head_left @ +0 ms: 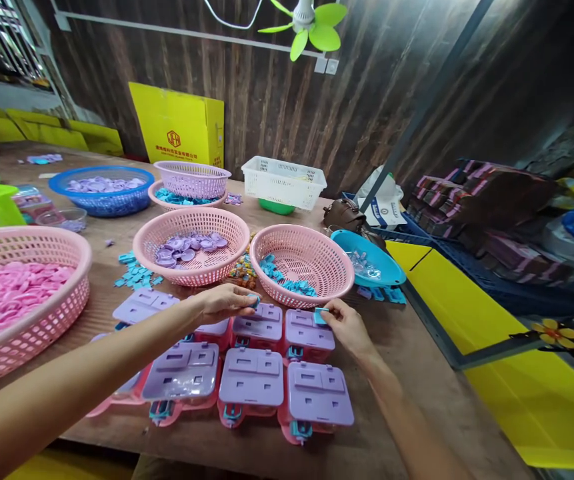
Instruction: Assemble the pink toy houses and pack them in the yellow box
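Several small toy boxes with purple lids (251, 383) and pink bodies stand in two rows at the table's front, each with a teal part at its front. My right hand (345, 325) pinches a teal plastic piece (321, 316) at the lid of the back-row box on the right (307, 333). Over the back-row box beside it (257, 330), my left hand (229, 301) is closed on another small teal piece (254, 301), mostly hidden by the fingers. Just behind my hands, a pink basket (324, 241) holds loose teal pieces (299, 287).
Another pink basket (201, 273) holds purple discs; loose teal pieces (137, 272) lie beside it. A large pink basket (79, 280) of pink parts stands left. A teal bowl (391, 263) holds clear parts. Behind are a blue basket (99, 203), a white basket (284, 183) and a yellow carton (177, 123).
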`<state>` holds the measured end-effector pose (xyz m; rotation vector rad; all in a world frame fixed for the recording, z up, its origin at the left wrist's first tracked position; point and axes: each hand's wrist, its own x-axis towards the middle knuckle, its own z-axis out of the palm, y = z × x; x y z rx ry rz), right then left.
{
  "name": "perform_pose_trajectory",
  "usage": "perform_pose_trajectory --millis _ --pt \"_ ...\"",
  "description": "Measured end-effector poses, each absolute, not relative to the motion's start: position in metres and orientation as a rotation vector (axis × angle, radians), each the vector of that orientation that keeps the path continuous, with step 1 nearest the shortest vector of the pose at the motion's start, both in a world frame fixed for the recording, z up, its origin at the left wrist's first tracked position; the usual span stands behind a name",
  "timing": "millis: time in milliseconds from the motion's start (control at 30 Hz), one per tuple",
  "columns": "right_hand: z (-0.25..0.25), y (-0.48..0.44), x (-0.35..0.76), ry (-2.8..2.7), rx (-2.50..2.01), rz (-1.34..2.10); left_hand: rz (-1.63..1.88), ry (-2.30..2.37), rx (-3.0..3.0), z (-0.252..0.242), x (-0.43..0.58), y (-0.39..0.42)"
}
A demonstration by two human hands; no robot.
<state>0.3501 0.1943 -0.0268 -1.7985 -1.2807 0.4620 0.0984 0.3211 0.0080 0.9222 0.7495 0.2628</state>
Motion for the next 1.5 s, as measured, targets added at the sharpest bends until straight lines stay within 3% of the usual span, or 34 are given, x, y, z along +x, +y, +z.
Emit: perform_pose_trajectory --millis 200,533,667,900,1033,1233,1500 --pt "-0.039 0.196 0.356 -1.240 -1.768 0.591 0.242 0.717 0.955 0.005 0.094 0.321" --pt "-0.011 0.183 0.311 -1.487 -1.797 -0.160 0.341 0.734 1.447 0.002 0.100 0.310" --pt "0.009 0.202 0.265 -1.712 -1.508 0.256 0.428 0.746 1.709 0.012 0.120 0.309" --pt "0.002 0.231 0.247 -1.277 -1.524 0.812 0.608 0.846 1.720 0.006 0.129 0.307" --pt "0.003 0.227 0.259 -1.273 -1.550 0.770 0.558 0.843 1.898 -0.002 0.128 0.309" --pt "0.016 0.216 0.302 -1.199 -1.679 0.424 0.565 0.851 2.194 -0.013 0.146 0.314" --pt "0.000 0.193 0.323 -1.273 -1.721 0.245 0.497 0.809 2.417 -0.013 0.150 0.313"
